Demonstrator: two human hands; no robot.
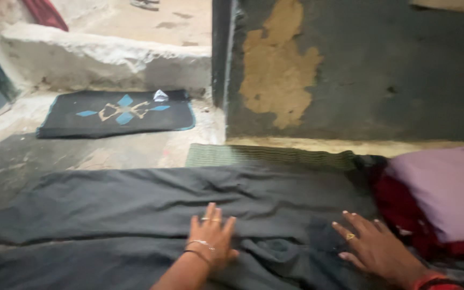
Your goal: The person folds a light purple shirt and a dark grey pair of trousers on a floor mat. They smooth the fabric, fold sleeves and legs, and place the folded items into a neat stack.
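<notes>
On dark cloth (135,215) spread over floor: left hand (210,239) flat, fingers together; right hand (374,247) flat, fingers splayed, near pink pillow (447,188); doormat (116,113) beyond cloth.

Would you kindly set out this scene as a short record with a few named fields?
Setting: bare floor beside a dark wall with a patch of flaked plaster
Left hand: left hand, flat, palm down on the dark grey cloth
Right hand: right hand, flat, fingers spread on the same cloth near its right end
Cloth: spread along the floor, creased
Right of the cloth: pink pillow over red fabric
Behind the cloth: green striped mat
Further back: black doormat with a blue and tan pattern, below a step
</notes>
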